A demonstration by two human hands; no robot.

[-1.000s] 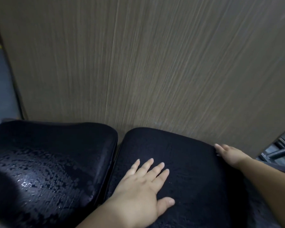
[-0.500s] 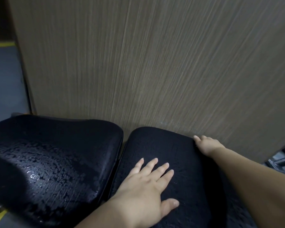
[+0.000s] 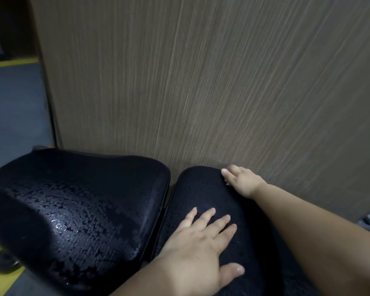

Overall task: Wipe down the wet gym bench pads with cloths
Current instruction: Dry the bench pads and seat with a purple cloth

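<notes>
The wide pad [image 3: 77, 206], left of the left hand's little finger and across a dark gap from it, carries the most trouble. It is beaded all over with water, and no cloth shows in either hand or anywhere else. My worry is that bare skin would only push that water about, or send it over the rim onto the floor [image 3: 13, 116] below.

The narrow pad [image 3: 201, 189] lies directly under both sets of fingers, its far end close to the wood-grain panel [image 3: 222, 82]. Its fine speckle could be damp, so a palm leaning on it may slide. Weight on this end could also shift the bench, since what looks like a castor [image 3: 4, 261] sits under the wide pad's near corner.

The left hand [image 3: 199, 248] lies flat on the narrow pad, fingers [image 3: 205, 217] straight and fanned apart, thumb out to the side, holding nothing. The right hand [image 3: 242, 182] rests at the pad's far rim, beyond the left fingertips, with its fingers [image 3: 229, 171] stretched nearly straight along that rim and nothing seen in them. They sit close to the panel, so a quick push could rub the knuckles against it.

Much is out of sight:
- The right forearm [image 3: 318, 231] covers the pad's right side.
- The right thumb and palm are turned away, and I cannot tell whether those fingertips hook behind the rim.
- The bench frame is hidden apart from blurred metal at the right border.
- The wide pad's near-left part is lost in shadow.
- How wet the narrow pad really is cannot be judged in this dim light.
</notes>
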